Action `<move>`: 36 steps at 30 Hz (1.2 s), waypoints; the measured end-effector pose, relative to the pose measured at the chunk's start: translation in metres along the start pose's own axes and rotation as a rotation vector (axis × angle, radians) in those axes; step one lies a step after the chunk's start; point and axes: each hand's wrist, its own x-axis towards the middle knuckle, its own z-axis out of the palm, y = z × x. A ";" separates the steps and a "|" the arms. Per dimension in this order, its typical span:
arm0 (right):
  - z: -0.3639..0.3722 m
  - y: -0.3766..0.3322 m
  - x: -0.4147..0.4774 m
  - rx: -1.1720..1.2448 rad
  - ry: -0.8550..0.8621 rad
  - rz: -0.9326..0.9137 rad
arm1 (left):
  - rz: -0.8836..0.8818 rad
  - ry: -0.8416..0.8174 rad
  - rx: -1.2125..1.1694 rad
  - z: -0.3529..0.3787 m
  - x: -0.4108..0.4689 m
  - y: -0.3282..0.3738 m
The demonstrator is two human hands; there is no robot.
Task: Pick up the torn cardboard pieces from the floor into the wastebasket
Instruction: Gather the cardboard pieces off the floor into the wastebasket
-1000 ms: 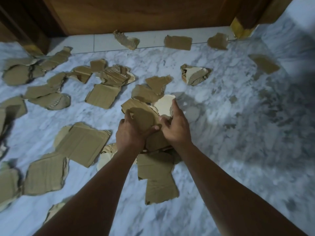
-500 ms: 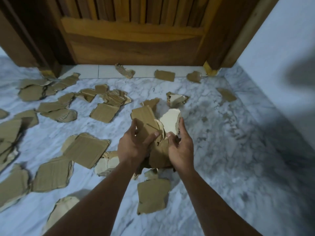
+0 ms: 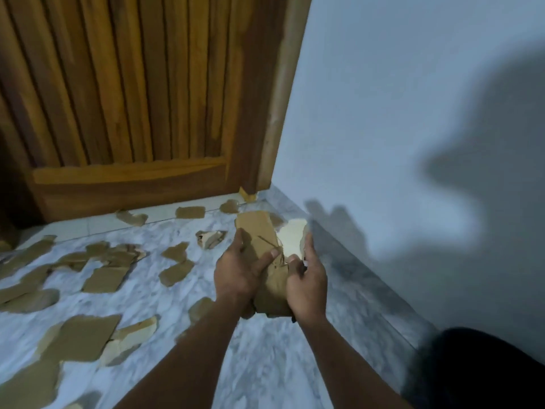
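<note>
Above floor (image 3: 265, 364): ragged brown cardboard stack (image 3: 275, 290), one pale, in L hand (image 3: 236, 273) + R hand (image 3: 308, 283) grip

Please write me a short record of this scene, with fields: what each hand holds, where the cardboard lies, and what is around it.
left hand: grips the stack of torn cardboard from its left side
right hand: grips the same stack from its right side
stack: held above the floor, brown with one pale piece
loose pieces: many lie on the marble floor, mostly to the left
background: wooden door, wall
dark shape: lower right, too blurred to identify
</note>
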 end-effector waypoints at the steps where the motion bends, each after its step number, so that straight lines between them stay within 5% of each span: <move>1: -0.023 -0.001 -0.001 -0.015 0.036 -0.011 | 0.030 -0.035 -0.022 0.013 -0.010 0.015; 11: -0.277 0.007 -0.016 -0.256 0.408 -0.049 | 0.150 -0.273 -0.399 0.177 -0.139 0.151; 16: -0.361 0.050 -0.047 -0.365 0.496 -0.024 | 0.151 -0.410 -0.393 0.243 -0.206 0.169; 24: -0.413 0.118 -0.097 -0.373 0.444 0.190 | 0.200 -0.594 -0.160 0.300 -0.253 0.132; 30: -0.450 0.146 -0.122 -0.490 0.406 0.247 | 0.438 -0.406 0.130 0.284 -0.242 0.101; 33: -0.462 0.167 -0.136 -0.626 0.377 0.448 | 0.314 -0.498 0.226 0.283 -0.233 0.078; 36: -0.454 0.182 -0.148 -0.422 0.295 0.627 | 0.143 -0.681 0.157 0.286 -0.229 0.058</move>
